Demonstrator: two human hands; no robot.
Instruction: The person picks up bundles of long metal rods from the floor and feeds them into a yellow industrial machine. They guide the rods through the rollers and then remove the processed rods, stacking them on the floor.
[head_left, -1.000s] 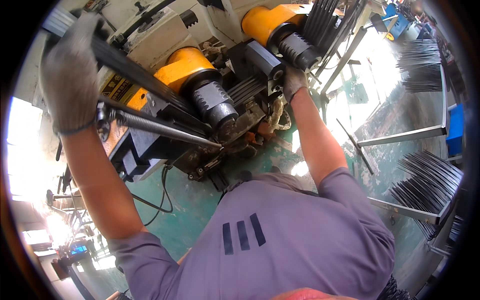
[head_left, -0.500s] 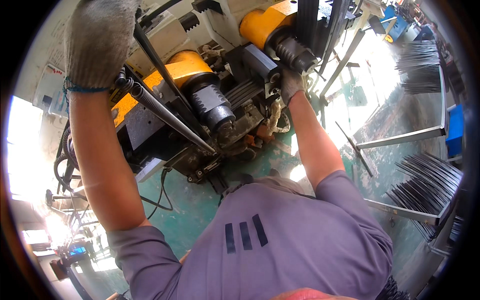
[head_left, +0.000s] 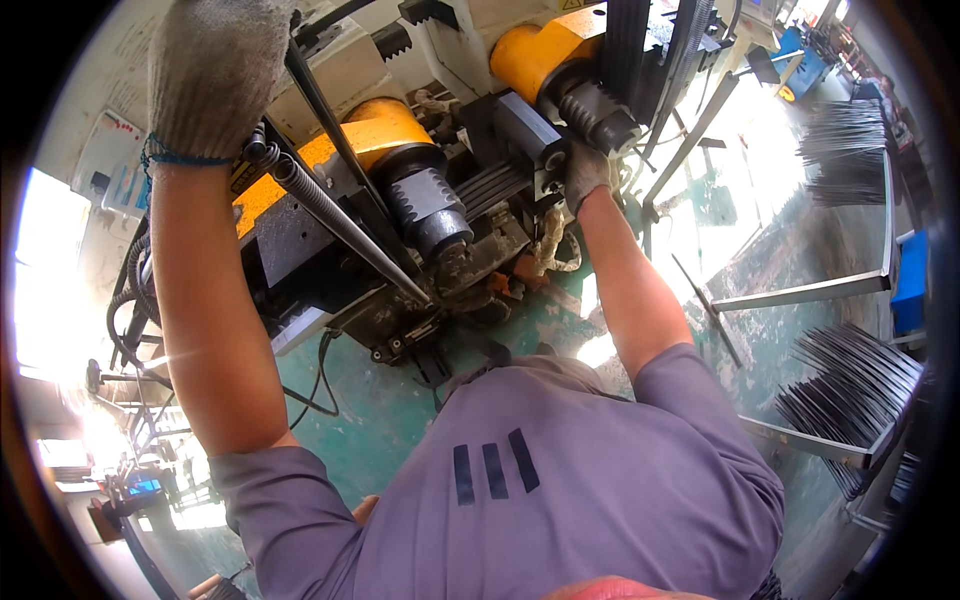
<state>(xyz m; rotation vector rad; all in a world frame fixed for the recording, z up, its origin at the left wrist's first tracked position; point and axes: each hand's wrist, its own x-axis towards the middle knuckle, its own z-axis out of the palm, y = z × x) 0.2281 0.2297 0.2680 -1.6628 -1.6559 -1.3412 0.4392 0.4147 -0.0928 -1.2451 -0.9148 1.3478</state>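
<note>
A dark rod [head_left: 335, 140], gripped in the gloved left hand [head_left: 215, 75] at eleven o'clock, was not yet fed between the rollers [head_left: 425, 205], while the right hand [head_left: 585, 170] was closed at the die block [head_left: 525, 125].

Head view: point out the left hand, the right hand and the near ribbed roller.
left hand [head_left: 215, 75], head view, back of the glove.
right hand [head_left: 583, 172], head view, glove knuckles.
near ribbed roller [head_left: 425, 200], head view, grooved side.

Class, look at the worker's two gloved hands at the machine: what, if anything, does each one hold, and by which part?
The left hand grips a dark metal rod near its upper end. The right hand rests at the machine's rollers; whether its fingers hold anything cannot be told.
</note>
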